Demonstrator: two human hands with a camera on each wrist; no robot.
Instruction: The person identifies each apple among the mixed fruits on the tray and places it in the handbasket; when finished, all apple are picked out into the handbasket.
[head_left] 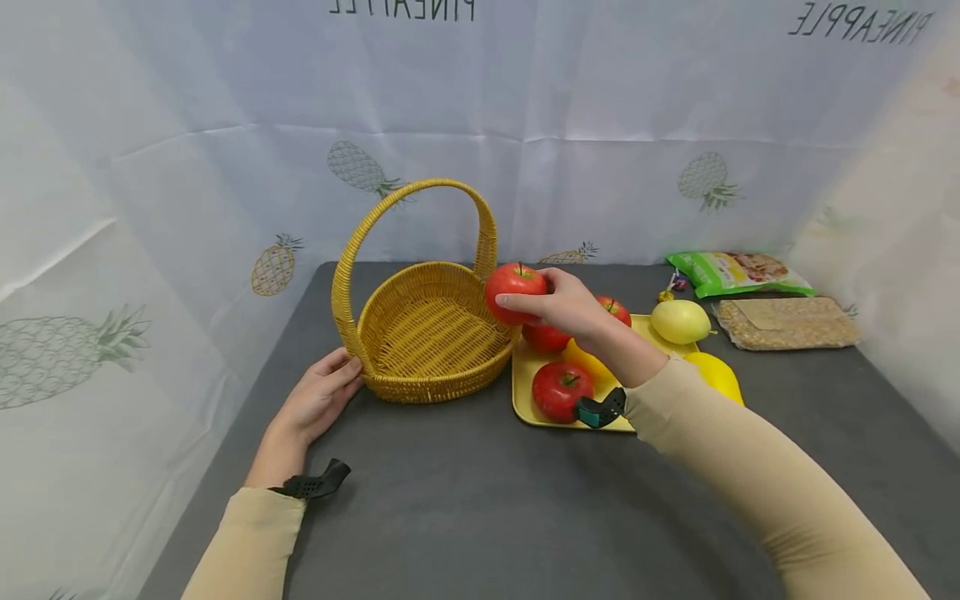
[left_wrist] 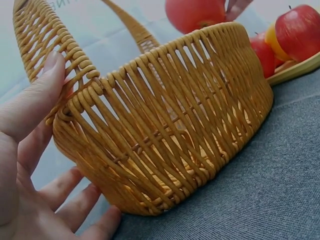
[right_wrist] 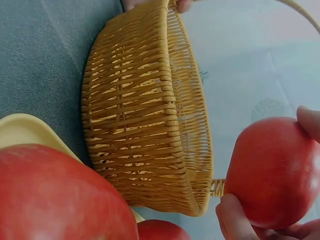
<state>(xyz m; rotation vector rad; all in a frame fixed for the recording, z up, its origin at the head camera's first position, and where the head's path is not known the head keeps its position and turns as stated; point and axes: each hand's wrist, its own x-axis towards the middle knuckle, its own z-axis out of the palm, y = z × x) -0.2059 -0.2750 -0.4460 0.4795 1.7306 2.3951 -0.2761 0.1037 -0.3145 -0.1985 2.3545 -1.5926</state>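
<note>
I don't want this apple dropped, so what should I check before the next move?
1. Right hand grips the held apple: ok, thumb and fingers are on it.
2. Left hand on the basket: ok, at the handle's base.
3. Basket stands upright on the table: ok.
4. Held apple inside the basket: not ok, it is above rim level.
5. Held apple clear of the handle: cannot tell, they overlap in view.

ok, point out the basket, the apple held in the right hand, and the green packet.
Basket (left_wrist: pixel 172 117), left wrist view: woven outer wall.
Held apple (right_wrist: pixel 272 170), right wrist view: middle of its red side.
Green packet (head_left: pixel 738 275), head view: middle of its front.
</note>
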